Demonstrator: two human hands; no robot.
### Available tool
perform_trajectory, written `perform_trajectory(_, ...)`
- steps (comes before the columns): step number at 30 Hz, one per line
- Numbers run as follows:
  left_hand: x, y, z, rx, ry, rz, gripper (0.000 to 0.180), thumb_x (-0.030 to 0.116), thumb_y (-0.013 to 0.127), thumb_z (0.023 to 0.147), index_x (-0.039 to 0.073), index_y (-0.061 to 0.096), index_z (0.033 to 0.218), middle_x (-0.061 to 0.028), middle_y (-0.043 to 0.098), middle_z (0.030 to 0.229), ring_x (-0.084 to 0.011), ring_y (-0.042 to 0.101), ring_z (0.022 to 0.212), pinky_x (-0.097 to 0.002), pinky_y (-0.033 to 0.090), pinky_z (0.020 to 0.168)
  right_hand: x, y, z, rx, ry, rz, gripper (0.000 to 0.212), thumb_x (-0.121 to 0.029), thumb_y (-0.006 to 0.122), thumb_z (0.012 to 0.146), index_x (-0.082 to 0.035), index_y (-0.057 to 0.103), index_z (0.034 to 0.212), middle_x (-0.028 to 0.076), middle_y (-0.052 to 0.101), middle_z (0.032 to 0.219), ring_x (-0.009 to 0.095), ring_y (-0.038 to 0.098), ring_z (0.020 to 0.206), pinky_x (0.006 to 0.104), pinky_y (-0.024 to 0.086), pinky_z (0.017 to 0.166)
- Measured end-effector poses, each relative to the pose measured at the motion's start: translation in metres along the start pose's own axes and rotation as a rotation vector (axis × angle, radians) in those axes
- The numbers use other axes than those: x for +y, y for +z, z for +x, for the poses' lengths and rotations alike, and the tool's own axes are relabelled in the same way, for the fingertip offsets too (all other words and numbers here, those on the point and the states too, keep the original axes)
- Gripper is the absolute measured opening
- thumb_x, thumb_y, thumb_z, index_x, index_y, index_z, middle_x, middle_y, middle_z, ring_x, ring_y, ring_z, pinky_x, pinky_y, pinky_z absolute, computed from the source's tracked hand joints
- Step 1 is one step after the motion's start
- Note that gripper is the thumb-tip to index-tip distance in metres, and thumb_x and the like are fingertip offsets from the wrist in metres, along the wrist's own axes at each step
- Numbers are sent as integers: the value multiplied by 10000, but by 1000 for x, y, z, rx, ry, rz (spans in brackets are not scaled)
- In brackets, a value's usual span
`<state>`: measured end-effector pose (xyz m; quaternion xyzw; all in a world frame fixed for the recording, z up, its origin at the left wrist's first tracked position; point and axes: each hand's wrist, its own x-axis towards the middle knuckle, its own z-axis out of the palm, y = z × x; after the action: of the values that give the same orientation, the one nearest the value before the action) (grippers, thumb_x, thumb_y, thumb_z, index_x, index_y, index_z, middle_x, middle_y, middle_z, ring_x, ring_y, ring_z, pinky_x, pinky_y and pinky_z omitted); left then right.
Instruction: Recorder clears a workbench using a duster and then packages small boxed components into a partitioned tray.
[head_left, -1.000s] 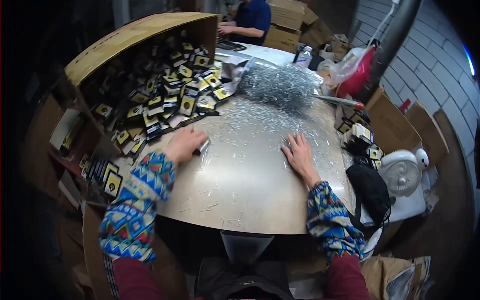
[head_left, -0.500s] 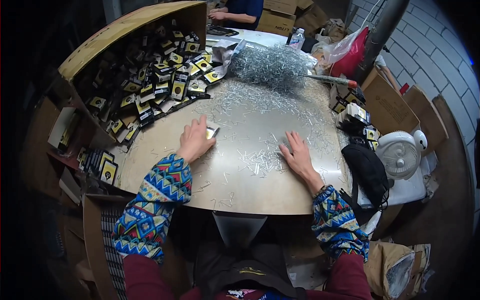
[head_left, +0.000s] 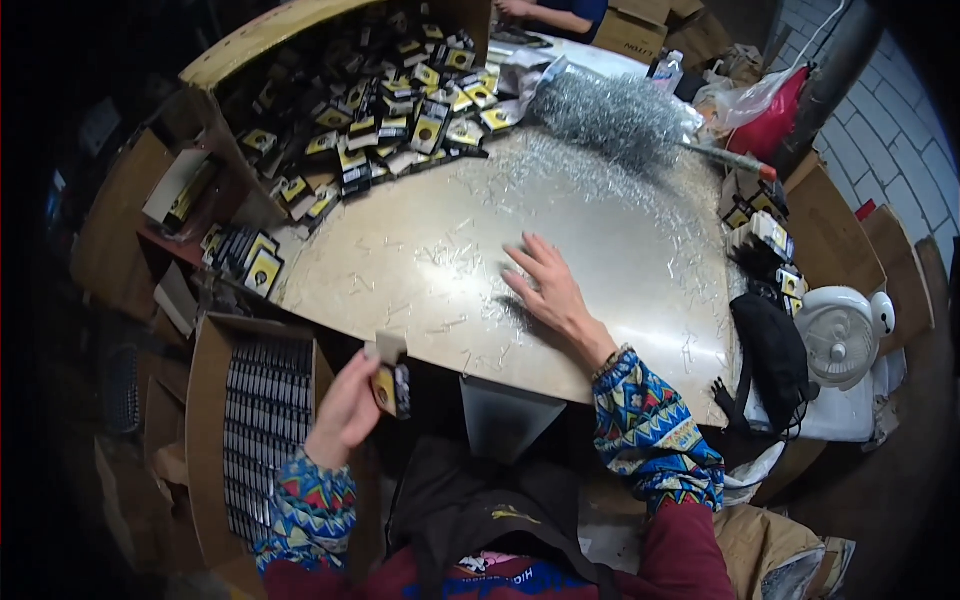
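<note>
My left hand (head_left: 345, 408) is closed on a small black-and-yellow box (head_left: 390, 390), which has its top flap raised. It is held just off the table's front edge, on the left. My right hand (head_left: 548, 297) is over the metal tabletop (head_left: 620, 250), fingers spread, with nothing gripped. Beside its fingers lie scattered silvery bent wire pieces (head_left: 447, 272). Farther back rises a tangled heap of the same kind of pieces (head_left: 605, 118). Whether the held box contains anything cannot be seen.
A large tipped carton (head_left: 215, 130) spills many small black-and-yellow boxes at the far left. Below, an open carton (head_left: 205, 440) holds tight rows of them. At right are a black pouch (head_left: 770, 350) and white fan (head_left: 838, 335). A co-worker's arm (head_left: 555, 15) shows behind.
My left hand has moved from the tabletop down past its front edge with the small box, whose flap now shows raised. My right hand has shifted left across the wire pieces. The view has turned.
</note>
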<state>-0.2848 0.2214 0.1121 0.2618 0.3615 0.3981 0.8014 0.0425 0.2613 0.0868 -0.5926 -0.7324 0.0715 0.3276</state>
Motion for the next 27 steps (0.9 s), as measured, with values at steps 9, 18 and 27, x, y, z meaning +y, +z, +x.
perform_trajectory(9,-186,-63,-50,10,-384,456,286,62,636,859,25,582,1138,-42,610,985,-111,569,895,-228,460,785,-97,55,-75,-44,65,-206,396,-254,478,977,-34,516,1304,178,434,1422,368,346,1354,482,267,1116)
perform_trajectory(18,-211,-54,-52,59,-341,16,286,22,589,852,28,538,1134,-21,618,975,-87,575,854,-196,464,724,-154,22,-146,-179,158,-51,379,-150,532,945,-13,514,1299,220,462,1377,399,399,1305,474,315,1082)
perform_trajectory(27,-216,-43,-64,-90,-64,962,671,196,789,701,-7,367,1181,-227,587,971,-399,596,971,-465,478,822,-135,55,-195,-104,168,99,326,72,565,731,-18,636,1036,134,599,1033,320,562,922,388,472,785)
